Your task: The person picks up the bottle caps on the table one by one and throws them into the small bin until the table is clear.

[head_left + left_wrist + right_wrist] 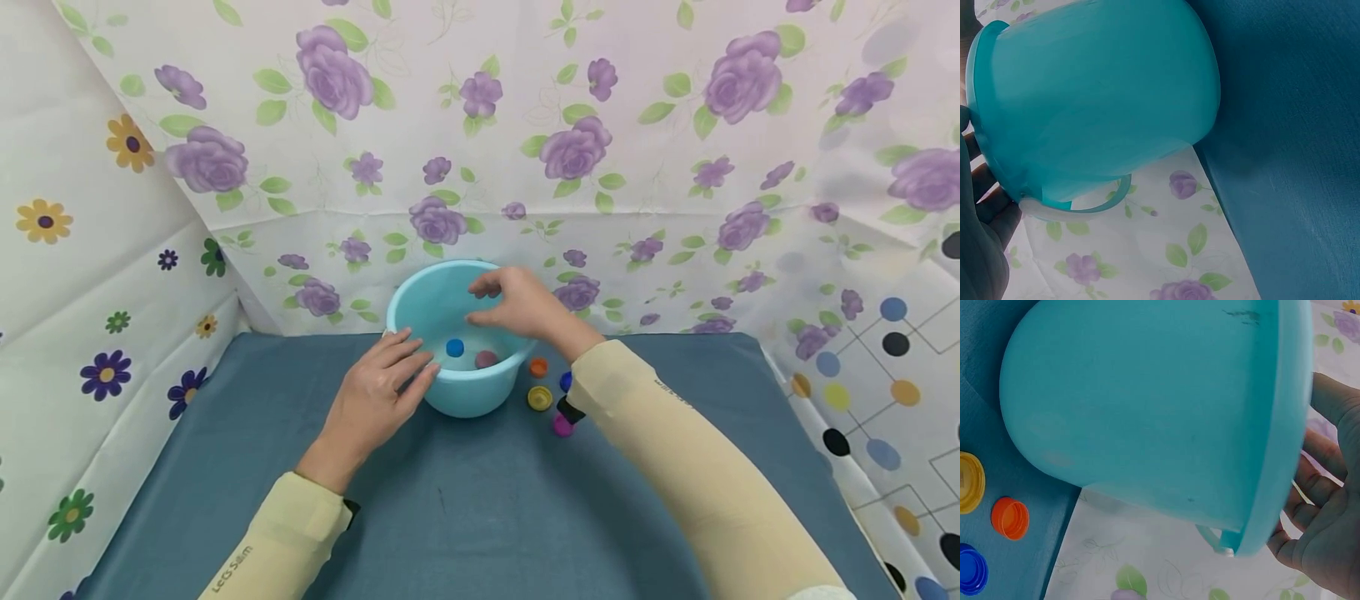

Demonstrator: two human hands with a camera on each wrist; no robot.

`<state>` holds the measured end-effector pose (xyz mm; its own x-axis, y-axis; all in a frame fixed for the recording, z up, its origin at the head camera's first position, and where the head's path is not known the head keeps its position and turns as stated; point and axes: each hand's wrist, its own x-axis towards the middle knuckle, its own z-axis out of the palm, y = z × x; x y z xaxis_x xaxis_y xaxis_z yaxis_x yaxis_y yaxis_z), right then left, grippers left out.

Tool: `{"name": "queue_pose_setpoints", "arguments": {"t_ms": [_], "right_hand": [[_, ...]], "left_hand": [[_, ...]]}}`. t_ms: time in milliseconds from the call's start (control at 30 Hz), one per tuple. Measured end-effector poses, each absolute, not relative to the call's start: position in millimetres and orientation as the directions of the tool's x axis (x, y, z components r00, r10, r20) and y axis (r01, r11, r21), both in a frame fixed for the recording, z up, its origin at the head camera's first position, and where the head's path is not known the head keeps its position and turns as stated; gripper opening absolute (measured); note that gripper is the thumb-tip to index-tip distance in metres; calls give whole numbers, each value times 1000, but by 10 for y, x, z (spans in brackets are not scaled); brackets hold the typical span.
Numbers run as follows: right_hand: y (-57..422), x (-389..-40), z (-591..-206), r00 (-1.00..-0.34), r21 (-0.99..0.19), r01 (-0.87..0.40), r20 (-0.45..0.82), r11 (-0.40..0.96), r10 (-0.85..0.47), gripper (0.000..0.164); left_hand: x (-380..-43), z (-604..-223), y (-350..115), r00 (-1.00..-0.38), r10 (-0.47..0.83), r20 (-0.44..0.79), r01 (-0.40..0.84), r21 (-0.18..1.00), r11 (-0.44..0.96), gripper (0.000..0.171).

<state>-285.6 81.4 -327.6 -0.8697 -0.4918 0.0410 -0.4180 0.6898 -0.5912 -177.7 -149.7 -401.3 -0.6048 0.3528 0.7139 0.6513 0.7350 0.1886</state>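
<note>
A light-blue plastic bucket stands upright on the cloth. Inside it lie a blue cap and a pinkish round piece. My left hand rests on the near-left rim with its fingers extended; in the left wrist view its fingers lie along the rim beside the bucket's handle. Over the bucket's right side is my right hand, thumb and fingers apart with nothing between them. Seen from the right wrist, its fingers reach past the rim, which partly hides them.
Right of the bucket lie an orange cap, a yellow cap, a dark blue cap and a magenta cap, the last two partly covered by the right wrist's strap and sleeve. Behind the blue cloth rises a flowered sheet.
</note>
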Motion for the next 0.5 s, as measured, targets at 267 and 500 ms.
{"name": "queue_pose_setpoints", "arguments": {"t_ms": [267,500], "right_hand": [[1011,-2841,-3197,-885,-619,-417,109,666,-453,41],[1250,-2813,-3139,-908,-633,-390,142,669,-394,41]], "left_hand": [[-1773,-4019,-1501,-598,358,717,654,178,735,25],[-1775,-4018,-1497,-601,346,720,655,196,730,25]]}}
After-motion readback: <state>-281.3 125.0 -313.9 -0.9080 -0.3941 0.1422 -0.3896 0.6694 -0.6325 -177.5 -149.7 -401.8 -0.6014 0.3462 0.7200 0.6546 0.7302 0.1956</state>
